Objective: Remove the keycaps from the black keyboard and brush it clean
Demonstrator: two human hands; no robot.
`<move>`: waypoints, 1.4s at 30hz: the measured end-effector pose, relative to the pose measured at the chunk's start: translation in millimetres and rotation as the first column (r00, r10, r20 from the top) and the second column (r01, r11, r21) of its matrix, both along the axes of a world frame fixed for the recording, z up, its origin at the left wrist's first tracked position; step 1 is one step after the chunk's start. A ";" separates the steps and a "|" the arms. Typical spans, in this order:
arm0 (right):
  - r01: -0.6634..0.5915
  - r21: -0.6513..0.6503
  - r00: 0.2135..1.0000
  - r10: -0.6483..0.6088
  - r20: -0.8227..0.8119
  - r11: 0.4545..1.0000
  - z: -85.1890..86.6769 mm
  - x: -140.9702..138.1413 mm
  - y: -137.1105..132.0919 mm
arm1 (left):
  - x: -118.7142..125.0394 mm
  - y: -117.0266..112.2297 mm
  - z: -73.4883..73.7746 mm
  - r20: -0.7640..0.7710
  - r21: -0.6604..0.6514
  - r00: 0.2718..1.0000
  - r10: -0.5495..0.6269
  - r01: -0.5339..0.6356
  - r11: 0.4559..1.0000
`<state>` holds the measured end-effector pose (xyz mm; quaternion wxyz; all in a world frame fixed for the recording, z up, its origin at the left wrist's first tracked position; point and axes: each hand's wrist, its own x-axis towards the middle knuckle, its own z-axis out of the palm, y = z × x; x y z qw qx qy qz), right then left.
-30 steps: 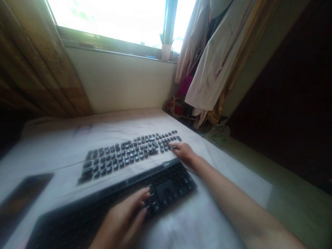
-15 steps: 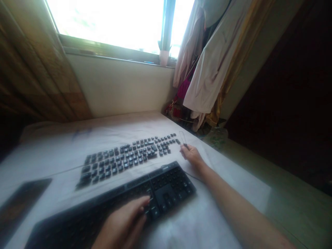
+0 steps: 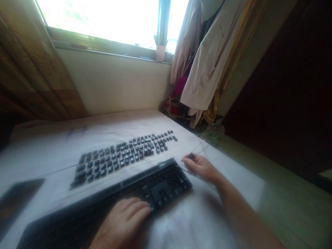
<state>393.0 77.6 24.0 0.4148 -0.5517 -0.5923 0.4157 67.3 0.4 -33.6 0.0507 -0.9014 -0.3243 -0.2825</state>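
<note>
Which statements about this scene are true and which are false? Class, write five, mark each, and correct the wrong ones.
1. The bare left hand is over the long black keyboard. True.
2. The loose black keycaps lie heaped on the floor. False: they lie in rows on the white surface.
3. The bare right hand holds a small dark object. True.
4. The long patterned curtain at the picture's left is bright blue. False: it is golden-brown.
5. A pale pink pot stands on the narrow windowsill. True.
</note>
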 end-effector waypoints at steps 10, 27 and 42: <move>-0.223 -0.108 0.971 0.230 0.061 0.969 -4.4 19.5 -14.0 | -2.0 10.2 5.7 -0.009 0.084 0.997 -0.073 0.073 0.994; -0.463 -0.013 0.789 0.418 0.449 0.886 0.1 5.8 -0.7 | 0.0 4.9 7.6 -0.052 0.004 0.998 -0.044 0.044 0.999; 0.061 0.279 0.992 -0.090 0.091 0.958 -32.0 6.6 -35.1 | 3.3 7.9 1.7 0.049 0.132 0.998 -0.044 0.037 0.991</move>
